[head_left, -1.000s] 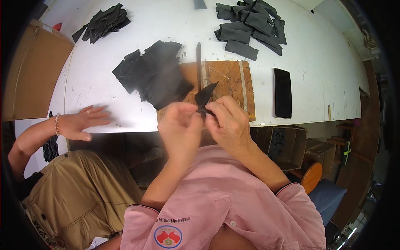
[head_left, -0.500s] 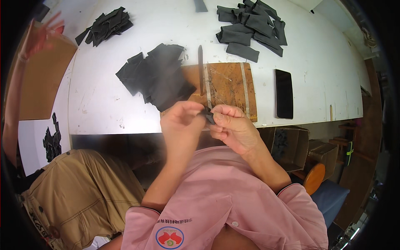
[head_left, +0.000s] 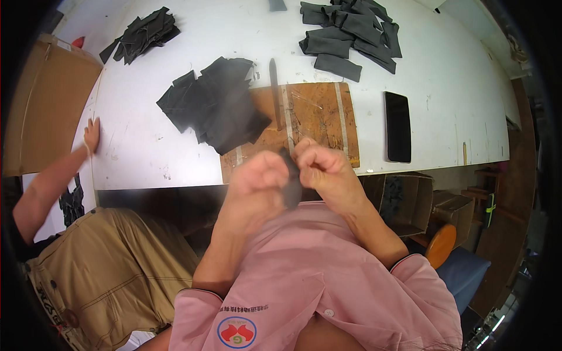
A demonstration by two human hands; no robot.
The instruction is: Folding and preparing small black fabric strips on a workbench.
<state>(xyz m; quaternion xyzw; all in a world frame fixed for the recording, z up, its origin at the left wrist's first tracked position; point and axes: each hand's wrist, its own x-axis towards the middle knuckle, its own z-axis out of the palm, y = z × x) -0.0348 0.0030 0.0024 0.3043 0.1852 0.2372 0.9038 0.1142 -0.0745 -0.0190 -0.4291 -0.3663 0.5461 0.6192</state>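
At the left of the frame, a brown cardboard box (head_left: 50, 111) is set against the left edge of the tabletop (head_left: 456, 126), to which a co-worker's forearm (head_left: 50, 187) is extended from below. At the upper left, a small dark pile (head_left: 143, 36) is heaped, separated by a strip of white surface from a larger black pile (head_left: 213, 108), by which the left part of the wooden board (head_left: 321, 120) is overlapped. Low in the centre, at the front edge, the left hand (head_left: 254, 190) is blurred and curled, its fingers closed on the left side of a black fabric piece (head_left: 291, 187); the exact contact is lost in blur. A slim dark strip (head_left: 273, 88) is laid upright in the frame, partly over the board. The fabric piece is held between the hands, hanging over the front edge, its right side pinched by the right hand (head_left: 328, 169). At the upper centre-right, folded grey pieces (head_left: 357, 35) are stacked. Right of the board, a black phone (head_left: 397, 127) is placed near the front edge, with a broad white stretch left beyond it.
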